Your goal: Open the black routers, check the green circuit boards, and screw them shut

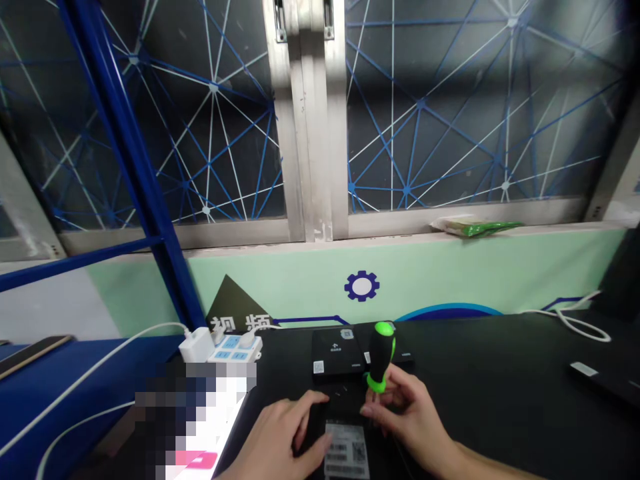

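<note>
While your right hand [420,417] holds the screwdriver [381,357] over the bench [475,393], the tool's long axis runs close to upright, its handle end up and leaning a little toward the bench's right side. The relation that matters, as I judge it, is how that axis meets the black device [345,415] beneath: the shaft points down by the device's right side, just beyond the far right corner of its white label [346,451]. Your right fingertips are clamped together on the shaft below the collar; they hide the tip, so I cannot tell whether it touches anything.

Your left hand [280,430] is farther from the tool, across the device; its thumb and index finger are apart, the thumb by the label's left edge, the index fingertip farther up. The screwdriver lies to the right of those fingers.

The screwdriver has a fat black handle with a bright green cap and collar. The device is dark and flat, its outline hard to part from the bench top. A few tiny slivers [341,392], perhaps screws, lie beyond the label; what they rest on is unclear. Toward the bench's far edge sit two black boxes [336,352].
</note>
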`<state>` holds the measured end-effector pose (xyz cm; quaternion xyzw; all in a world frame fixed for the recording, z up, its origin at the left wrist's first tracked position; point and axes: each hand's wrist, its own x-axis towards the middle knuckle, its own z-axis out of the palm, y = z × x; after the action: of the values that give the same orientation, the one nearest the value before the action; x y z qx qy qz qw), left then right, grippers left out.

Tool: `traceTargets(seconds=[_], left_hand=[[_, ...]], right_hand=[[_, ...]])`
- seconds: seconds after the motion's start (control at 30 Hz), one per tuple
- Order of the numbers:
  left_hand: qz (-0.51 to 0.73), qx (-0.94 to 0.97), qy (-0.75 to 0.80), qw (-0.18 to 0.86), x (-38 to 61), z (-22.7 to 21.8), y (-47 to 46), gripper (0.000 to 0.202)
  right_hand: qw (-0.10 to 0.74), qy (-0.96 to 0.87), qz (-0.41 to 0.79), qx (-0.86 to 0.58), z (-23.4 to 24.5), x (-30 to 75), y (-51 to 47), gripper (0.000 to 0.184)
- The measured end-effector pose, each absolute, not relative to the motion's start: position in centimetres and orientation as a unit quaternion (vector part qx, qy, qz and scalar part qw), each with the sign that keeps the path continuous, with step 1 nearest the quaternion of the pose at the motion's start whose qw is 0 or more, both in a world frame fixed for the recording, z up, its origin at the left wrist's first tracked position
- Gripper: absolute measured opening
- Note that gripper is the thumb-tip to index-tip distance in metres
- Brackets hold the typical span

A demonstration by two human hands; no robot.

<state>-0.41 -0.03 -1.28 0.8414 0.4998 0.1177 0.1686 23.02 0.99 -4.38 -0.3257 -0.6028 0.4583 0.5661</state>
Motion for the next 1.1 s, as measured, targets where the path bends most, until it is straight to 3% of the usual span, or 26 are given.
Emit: traceTargets(seconds=[0.3,0.7,0.87,1.1], left_hand=[[0.114,0.841,0.505,0.156,-0.3,-1.3,-0.4,0.037],[0.107,0.841,0.51,0.145,0.0,-0.9,-0.6,0.034],[0.113,0.848,0.501,0.132,-0.1,-1.1,-0.4,0.034],[0.127,0.848,0.5,0.119,-0.1,-1.2,-0.4,0.034]], right_hand=[[0.576,-0.646,0.342,-0.367,-4.9,23.6,0.7,0.036],[0.555,-0.671,0.292,-0.396,-5.1,23.8,0.4,0.033],[0.533,-0.716,0.299,-0.337,-4.1,23.8,0.1,0.028],[0.532,-0.768,0.185,-0.304,-2.7,23.9,-0.9,0.025]])
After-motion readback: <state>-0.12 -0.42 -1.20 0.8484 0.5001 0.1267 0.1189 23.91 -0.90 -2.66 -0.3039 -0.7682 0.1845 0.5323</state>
